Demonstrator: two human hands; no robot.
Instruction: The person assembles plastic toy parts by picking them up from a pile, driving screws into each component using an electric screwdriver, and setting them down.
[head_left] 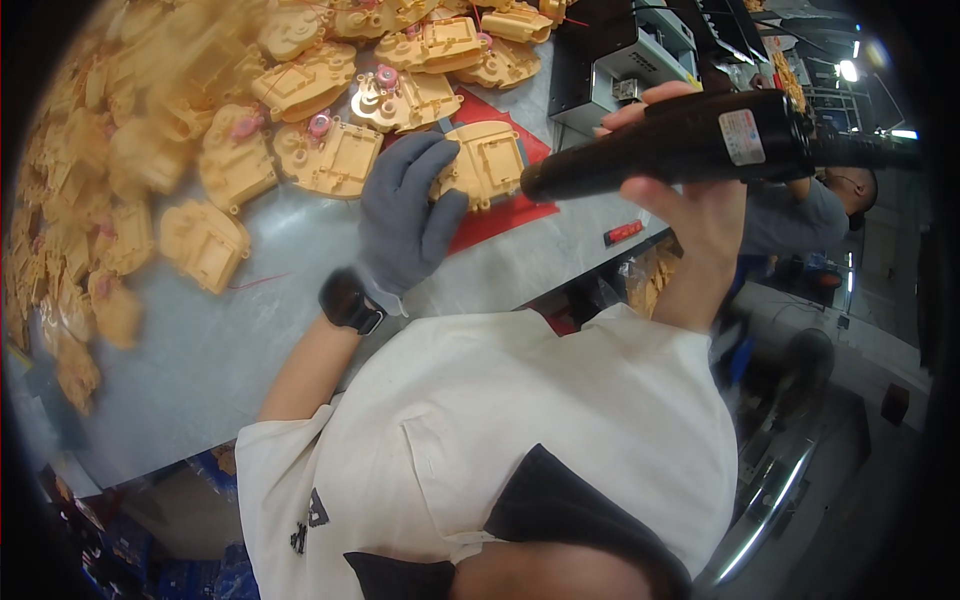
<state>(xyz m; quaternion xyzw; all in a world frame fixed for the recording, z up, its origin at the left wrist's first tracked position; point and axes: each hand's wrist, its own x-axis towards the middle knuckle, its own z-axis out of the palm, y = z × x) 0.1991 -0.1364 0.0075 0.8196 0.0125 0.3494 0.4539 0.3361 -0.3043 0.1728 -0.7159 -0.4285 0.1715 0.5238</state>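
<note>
Head view: gloved left hand (405, 215) lies spread on a yellow shell (487, 160) on the red mat (500, 215) at the table's (250, 330) right edge. Bare right hand (690, 195) grips a black driver (670, 145), raised clear. Many similar shells (210, 130) lie heaped along the far and left edges; how many are finished cannot be told.

Open grey table (250, 330) below the left hand (405, 215); blocked left and beyond by crowded yellow plastic shells (210, 245), right by black electric screwdriver (670, 145)
</note>
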